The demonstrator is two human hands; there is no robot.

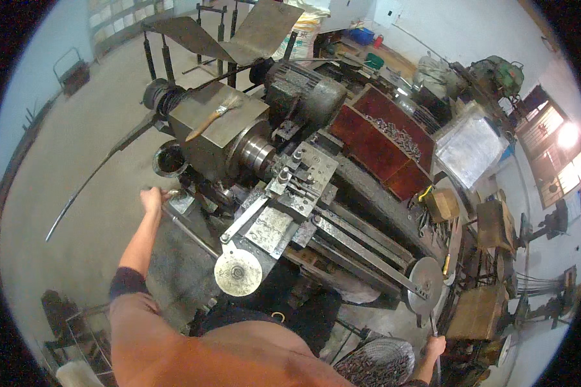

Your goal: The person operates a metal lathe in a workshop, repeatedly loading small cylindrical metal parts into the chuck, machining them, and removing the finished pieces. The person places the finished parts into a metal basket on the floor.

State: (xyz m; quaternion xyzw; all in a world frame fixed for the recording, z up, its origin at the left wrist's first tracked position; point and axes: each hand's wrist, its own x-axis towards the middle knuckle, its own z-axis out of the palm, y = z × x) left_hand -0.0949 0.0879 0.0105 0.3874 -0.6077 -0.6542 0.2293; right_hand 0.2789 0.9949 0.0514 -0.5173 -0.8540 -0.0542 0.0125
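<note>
A small metal lathe stands in front of me, its chuck [257,153] beside the grey headstock [216,129]. My left hand [152,198] is closed at the lathe's left side, by the end of a long metal rod [193,235]. What its fingers hold is too small to make out. At the lower right, my right hand [435,347] wraps round a metal lever [433,324] below a round disc [426,284]. Between the hands lie the tool post [301,177] and a second round plate [237,272] with an arm.
A wooden-handled brush [212,120] rests on the headstock. Behind the lathe, a dark red tray [384,138] holds many small metal parts. A mesh basket [377,361] of small pieces sits near my right forearm. A curved rod [87,184] sticks out at the left.
</note>
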